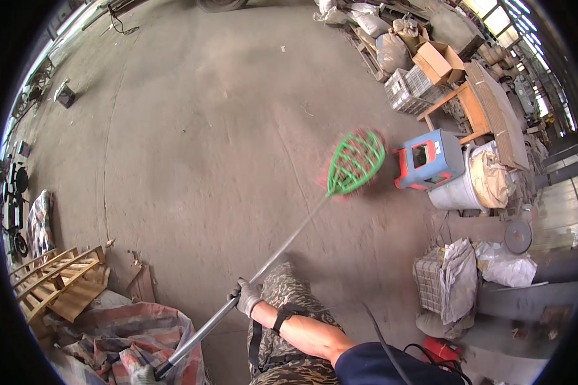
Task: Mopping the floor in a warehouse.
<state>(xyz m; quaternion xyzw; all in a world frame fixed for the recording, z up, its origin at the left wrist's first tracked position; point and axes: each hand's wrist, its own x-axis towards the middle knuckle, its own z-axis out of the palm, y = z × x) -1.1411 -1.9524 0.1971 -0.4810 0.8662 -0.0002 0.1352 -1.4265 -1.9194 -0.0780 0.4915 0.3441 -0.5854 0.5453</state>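
A broom with a long metal handle (273,258) slants across the view from lower left to upper right. Its green plastic head (356,162), with reddish bristles smeared by motion, is at the concrete floor beside a blue and red box-like thing (428,160). Around the middle of the handle, my right hand (246,298) is closed in a grey-white work glove. Down at the lower edge, my left hand (145,375), also gloved, closes at the dark butt end of the handle, and the picture's rim cuts part of it off.
Wooden pallets (61,273) and a crumpled striped tarp (119,330) lie at the left. Along the right are a white bucket (459,194), a cardboard box (435,61), plastic crates (404,92), filled sacks (392,51) and a cloth-draped crate (430,281). A tyre (221,4) shows at the far edge.
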